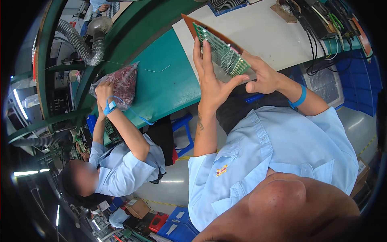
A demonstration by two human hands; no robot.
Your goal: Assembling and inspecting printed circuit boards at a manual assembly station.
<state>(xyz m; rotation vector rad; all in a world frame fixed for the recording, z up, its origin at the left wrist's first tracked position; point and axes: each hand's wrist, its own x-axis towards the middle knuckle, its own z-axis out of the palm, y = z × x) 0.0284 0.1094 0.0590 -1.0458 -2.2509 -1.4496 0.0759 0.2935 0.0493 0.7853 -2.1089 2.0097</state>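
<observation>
A green circuit board is tilted up over the near edge of the bench, with many thin metal leads and solder points on its face. Flat behind it, a brown sheet shows along the upper edge. My left hand holds the board from the left, two fingers stretched along its edge and the thumb by the lower corner. At the lower right corner, my right hand grips the board and sheet, its fingers partly hidden behind them. A blue band circles my right wrist.
To the left, a co-worker's hands hold a clear bag of red parts over the green bench mat. Black boxes with cables stand at the far right. A fan grille sits at the back. A blue stool stands below.
</observation>
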